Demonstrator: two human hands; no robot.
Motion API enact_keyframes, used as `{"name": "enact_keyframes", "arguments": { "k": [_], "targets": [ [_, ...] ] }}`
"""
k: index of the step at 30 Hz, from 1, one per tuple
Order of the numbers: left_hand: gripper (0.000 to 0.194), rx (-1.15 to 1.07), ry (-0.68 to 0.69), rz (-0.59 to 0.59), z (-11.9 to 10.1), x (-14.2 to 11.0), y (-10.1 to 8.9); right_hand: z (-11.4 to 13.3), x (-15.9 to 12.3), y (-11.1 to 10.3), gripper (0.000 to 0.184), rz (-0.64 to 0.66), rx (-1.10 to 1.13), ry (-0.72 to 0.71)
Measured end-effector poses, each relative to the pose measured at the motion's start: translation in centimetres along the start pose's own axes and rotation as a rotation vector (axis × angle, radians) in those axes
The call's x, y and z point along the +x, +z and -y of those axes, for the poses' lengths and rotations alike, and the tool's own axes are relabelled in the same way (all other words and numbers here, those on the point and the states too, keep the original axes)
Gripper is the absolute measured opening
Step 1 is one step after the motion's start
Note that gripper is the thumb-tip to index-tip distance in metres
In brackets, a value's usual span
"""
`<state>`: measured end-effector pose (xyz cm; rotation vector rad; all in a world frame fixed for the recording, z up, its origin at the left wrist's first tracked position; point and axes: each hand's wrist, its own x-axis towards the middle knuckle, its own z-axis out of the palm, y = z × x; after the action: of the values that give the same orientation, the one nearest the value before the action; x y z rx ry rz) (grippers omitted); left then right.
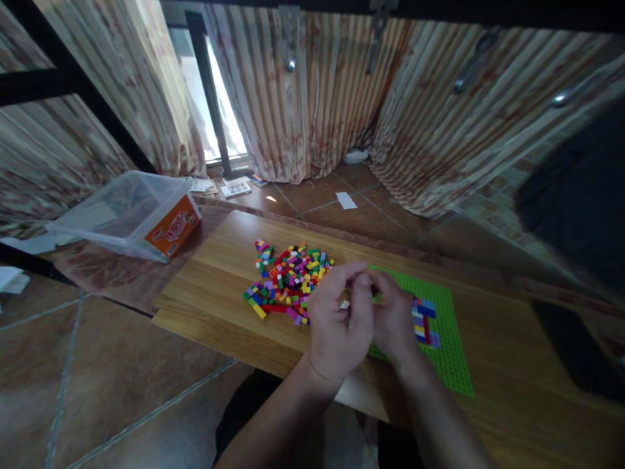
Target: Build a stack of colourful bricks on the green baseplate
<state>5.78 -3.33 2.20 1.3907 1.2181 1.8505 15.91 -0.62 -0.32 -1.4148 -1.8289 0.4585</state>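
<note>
My left hand [339, 322] and my right hand [393, 312] are raised together over the near edge of a green baseplate [446, 352], fingertips pinched and touching each other. Something small and pale shows between the left fingers; I cannot name it. A short block of blue, red, yellow and purple bricks [424, 319] is built on the baseplate just right of my right hand. A pile of small mixed-colour bricks [288, 277] lies on the wooden board [215, 286] to the left of my hands.
A clear plastic tub [129, 212] with an orange label lies on its side at the far left on a patterned cloth. Papers lie on the tiled floor by the curtains. A dark object [573, 352] sits at the board's right end.
</note>
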Motion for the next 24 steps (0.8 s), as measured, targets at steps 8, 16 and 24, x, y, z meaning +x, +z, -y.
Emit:
{"name": "enact_keyframes", "arguments": {
  "k": [8, 16, 24],
  "targets": [
    [0.024, 0.168, -0.479, 0.423, 2.0, -0.1, 1.5, -6.5, -1.3, -5.8, 0.031, -0.150, -0.116, 0.328],
    [0.048, 0.423, -0.451, 0.626, 2.1, -1.8, 3.2, -5.9, -2.4, -6.3, 0.023, -0.052, -0.325, 0.221],
    [0.049, 0.514, -0.420, 0.739, 2.7, -2.3, 4.3, -4.8, -2.7, -6.0, 0.024, 0.037, -0.282, 0.243]
  ]
}}
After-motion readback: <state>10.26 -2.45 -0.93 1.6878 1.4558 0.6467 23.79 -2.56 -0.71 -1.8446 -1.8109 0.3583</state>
